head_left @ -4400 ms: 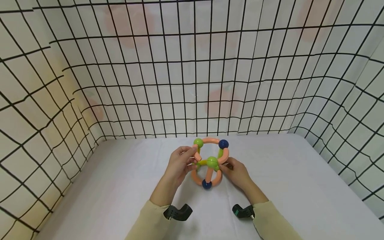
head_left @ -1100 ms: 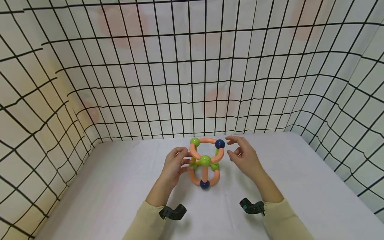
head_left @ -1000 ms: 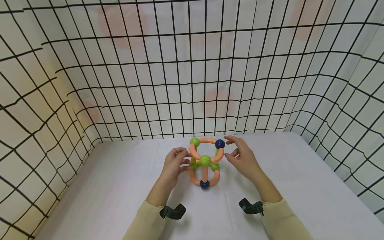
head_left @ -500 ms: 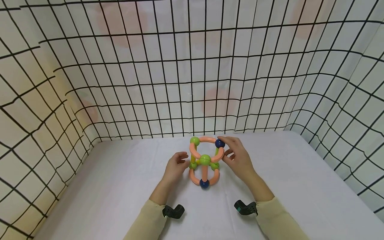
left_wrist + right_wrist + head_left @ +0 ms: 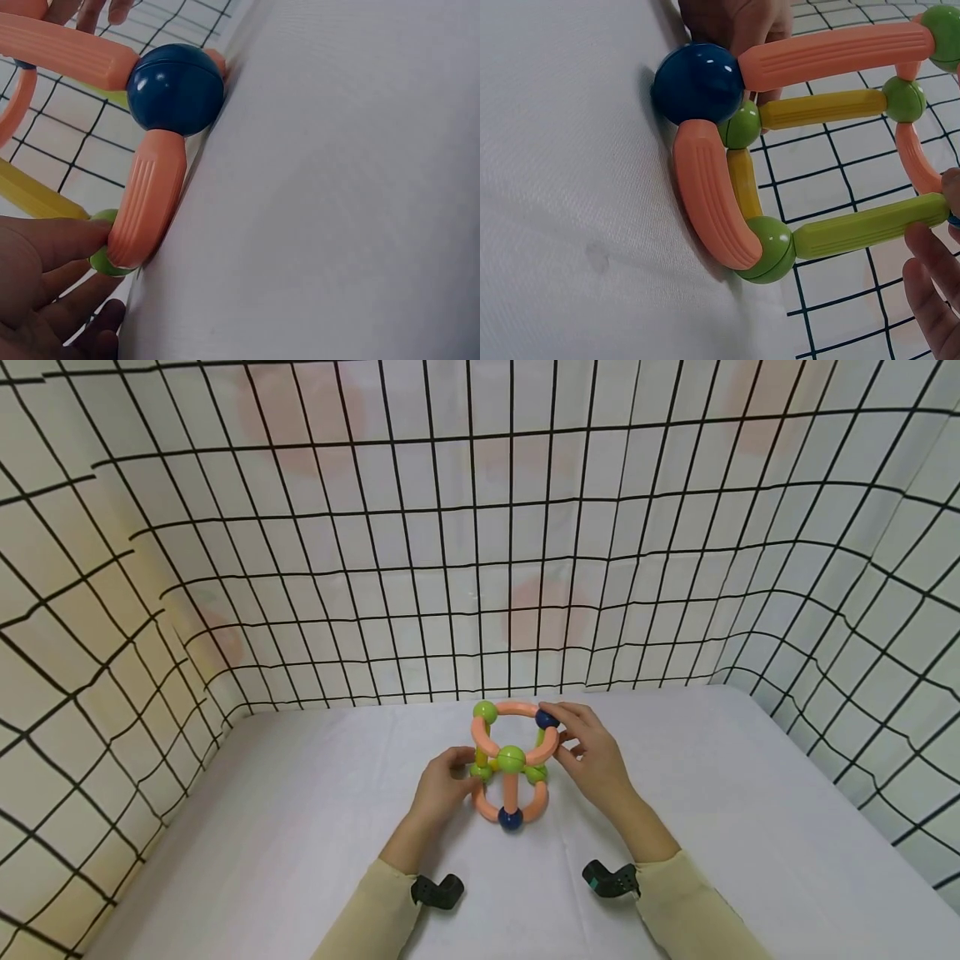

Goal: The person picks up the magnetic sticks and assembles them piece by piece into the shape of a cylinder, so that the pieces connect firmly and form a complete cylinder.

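Observation:
A magnetic ball-and-rod toy (image 5: 511, 793) stands on the white cloth, built as an upper and a lower ring joined by straight uprights. Its curved rods are orange; the balls are green and navy. My left hand (image 5: 438, 789) pinches the lower left green ball (image 5: 103, 261), thumb against the end of a curved orange rod (image 5: 150, 199). With my right hand (image 5: 596, 760) I hold the upper right corner, index finger over the navy ball (image 5: 547, 718), thumb below it. In the right wrist view, fingertips (image 5: 930, 259) lie by the far end of a light green rod (image 5: 870, 225).
A white cloth (image 5: 300, 827) covers the tabletop. Behind and along both sides rises a white wall covering with a black grid (image 5: 450, 543). Each wrist wears a small black device, such as the left one (image 5: 438, 891).
The near-left upper rod, loose-ended in my left hand earlier, now meets the near green ball. My left hand has dropped to the lower ring; my right hand has come in to the navy ball.

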A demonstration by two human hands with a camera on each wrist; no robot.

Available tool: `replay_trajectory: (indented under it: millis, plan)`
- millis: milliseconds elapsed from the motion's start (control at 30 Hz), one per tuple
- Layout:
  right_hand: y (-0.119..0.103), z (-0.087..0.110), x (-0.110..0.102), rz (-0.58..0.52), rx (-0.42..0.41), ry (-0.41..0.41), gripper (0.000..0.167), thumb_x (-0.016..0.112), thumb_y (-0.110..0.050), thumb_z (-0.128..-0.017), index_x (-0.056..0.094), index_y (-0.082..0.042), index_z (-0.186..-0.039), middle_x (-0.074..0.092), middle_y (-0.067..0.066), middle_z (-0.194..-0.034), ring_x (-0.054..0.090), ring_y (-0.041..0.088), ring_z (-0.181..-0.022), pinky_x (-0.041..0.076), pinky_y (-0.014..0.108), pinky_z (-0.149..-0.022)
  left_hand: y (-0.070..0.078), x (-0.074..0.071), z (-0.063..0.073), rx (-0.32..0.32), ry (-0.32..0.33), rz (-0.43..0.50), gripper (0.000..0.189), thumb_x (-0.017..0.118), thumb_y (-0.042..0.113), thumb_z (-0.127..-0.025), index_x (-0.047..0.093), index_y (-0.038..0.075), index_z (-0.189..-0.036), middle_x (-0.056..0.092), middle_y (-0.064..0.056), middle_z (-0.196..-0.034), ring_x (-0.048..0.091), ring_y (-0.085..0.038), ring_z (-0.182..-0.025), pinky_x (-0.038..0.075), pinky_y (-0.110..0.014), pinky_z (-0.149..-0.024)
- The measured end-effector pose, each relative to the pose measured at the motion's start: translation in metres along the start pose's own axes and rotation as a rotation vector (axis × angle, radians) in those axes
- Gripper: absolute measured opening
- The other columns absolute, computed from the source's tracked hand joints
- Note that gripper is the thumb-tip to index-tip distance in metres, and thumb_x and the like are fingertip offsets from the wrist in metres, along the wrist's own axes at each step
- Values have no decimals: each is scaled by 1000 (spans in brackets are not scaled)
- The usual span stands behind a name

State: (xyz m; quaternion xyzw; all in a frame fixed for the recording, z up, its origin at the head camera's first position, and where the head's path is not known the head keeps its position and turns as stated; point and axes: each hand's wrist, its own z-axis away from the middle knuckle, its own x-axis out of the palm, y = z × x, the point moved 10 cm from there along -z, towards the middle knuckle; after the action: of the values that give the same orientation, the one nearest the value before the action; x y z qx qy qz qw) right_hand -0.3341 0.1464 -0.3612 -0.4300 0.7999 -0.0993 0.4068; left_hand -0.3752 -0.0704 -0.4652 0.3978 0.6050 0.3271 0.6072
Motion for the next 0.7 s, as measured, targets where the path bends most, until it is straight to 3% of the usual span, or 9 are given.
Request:
replay_trajectory:
  millis: [367, 600, 700]
  plan:
    - [0, -1, -1, -20, -7, 2, 54, 69, -1, -91, 57, -19, -140, 57, 9, -134, 69, 19, -87, 55, 24, -65, 6, -2, 3, 54, 18, -56, 44, 74, 12, -86, 64, 6, -128, 69, -11, -123, 61, -29, -121, 44, -48, -108]
    - [2, 1, 0, -23, 10, -6, 65, 69, 4, -88, 50, -16, -146, 57, 12, -133, 70, 20, -86, 55, 23, -64, 6, -1, 2, 64, -1, -52, 42, 73, 12, -88, 64, 8, -129, 68, -11, -124, 61, -28, -120, 45, -48, -107]
    - [10, 2, 3, -32, 69, -33, 71, 69, 4, -87, 43, -14, -150, 56, 14, -133, 69, 21, -85, 55, 22, -63, 6, 1, 2, 70, -18, -45, 41, 71, 12, -89, 64, 9, -129, 68, -10, -124, 60, -28, -122, 44, -48, -108]
